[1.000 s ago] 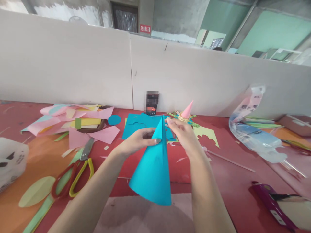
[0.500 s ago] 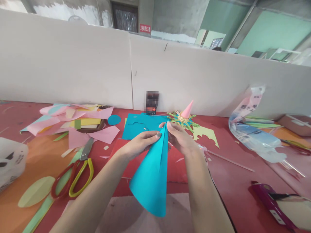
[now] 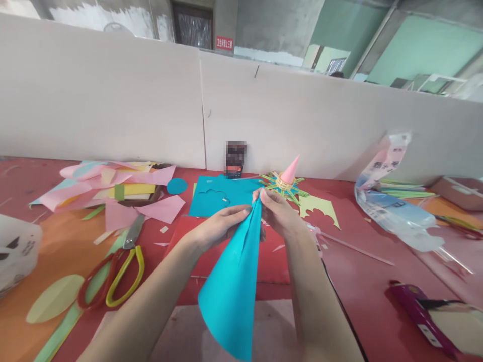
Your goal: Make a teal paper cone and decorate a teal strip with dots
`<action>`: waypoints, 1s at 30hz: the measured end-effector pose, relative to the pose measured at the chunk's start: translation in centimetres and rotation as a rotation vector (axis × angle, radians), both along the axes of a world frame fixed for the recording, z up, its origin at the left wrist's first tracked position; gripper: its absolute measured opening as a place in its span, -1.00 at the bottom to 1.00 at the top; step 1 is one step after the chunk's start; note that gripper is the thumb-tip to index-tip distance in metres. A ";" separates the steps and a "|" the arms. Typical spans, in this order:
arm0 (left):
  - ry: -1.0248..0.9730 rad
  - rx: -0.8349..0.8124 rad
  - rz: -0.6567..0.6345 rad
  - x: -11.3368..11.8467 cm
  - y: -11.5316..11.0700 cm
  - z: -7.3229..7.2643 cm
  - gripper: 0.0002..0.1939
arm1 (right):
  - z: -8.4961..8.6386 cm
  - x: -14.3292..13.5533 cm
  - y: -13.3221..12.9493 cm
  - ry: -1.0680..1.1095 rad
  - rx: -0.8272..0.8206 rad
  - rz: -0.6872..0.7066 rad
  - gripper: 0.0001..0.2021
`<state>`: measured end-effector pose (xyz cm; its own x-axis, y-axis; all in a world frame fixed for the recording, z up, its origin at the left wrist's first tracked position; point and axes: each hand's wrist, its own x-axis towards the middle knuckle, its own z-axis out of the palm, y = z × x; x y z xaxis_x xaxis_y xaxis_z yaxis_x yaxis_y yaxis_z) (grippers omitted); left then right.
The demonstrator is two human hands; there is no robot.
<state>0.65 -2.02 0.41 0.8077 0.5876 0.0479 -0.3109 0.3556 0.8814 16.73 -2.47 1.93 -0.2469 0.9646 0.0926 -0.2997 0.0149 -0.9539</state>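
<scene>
Left hand (image 3: 216, 227), right hand (image 3: 279, 215) — pinching blue cone (image 3: 231, 294), flared edge hanging free

The blue paper cone (image 3: 230, 296) partly hides the left hand (image 3: 217, 226).

A red counter (image 3: 366, 291) runs up to a low white partition (image 3: 113, 95) with an upright seam, and beyond it stand patchy grey walls (image 3: 275, 30) — a dark doorway (image 3: 193, 30), a small red sign (image 3: 225, 43) beside it — and, to the right, a pale green wall (image 3: 441, 50).
</scene>
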 end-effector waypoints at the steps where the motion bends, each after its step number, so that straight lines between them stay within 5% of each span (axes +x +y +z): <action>1: -0.001 -0.011 0.003 0.0 0.0 0.0 -0.68 | 0.0 0.0 0.0 0.002 0.002 -0.013 -0.70; 10: 0.022 -0.180 0.083 0.5 -0.6 -0.1 -0.69 | 0.4 -0.1 -0.1 -0.021 0.030 -0.080 -0.71; 15: 0.058 -0.101 0.069 0.2 -0.8 0.6 -0.64 | 0.9 -0.5 -0.5 -0.042 0.037 -0.132 -0.71; 20: 0.276 0.092 0.132 -0.7 -1.0 2.4 -0.54 | 1.6 -0.4 -0.8 -0.022 0.013 -0.247 -0.69; 26: 0.590 0.642 0.632 -2.0 -1.3 4.3 -0.67 | 2.6 0.0 -1.2 -0.132 0.145 -0.509 -0.71; 30: 0.769 0.869 0.745 -2.1 -2.3 4.7 -0.72 | 2.8 -0.1 -1.5 -0.170 0.183 -0.563 -0.72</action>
<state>-1.41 -4.37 5.07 0.3085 0.9002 0.3075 0.4784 -0.4262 0.7678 16.62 -3.95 4.77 0.2697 0.9234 0.2731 -0.0425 0.2947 -0.9546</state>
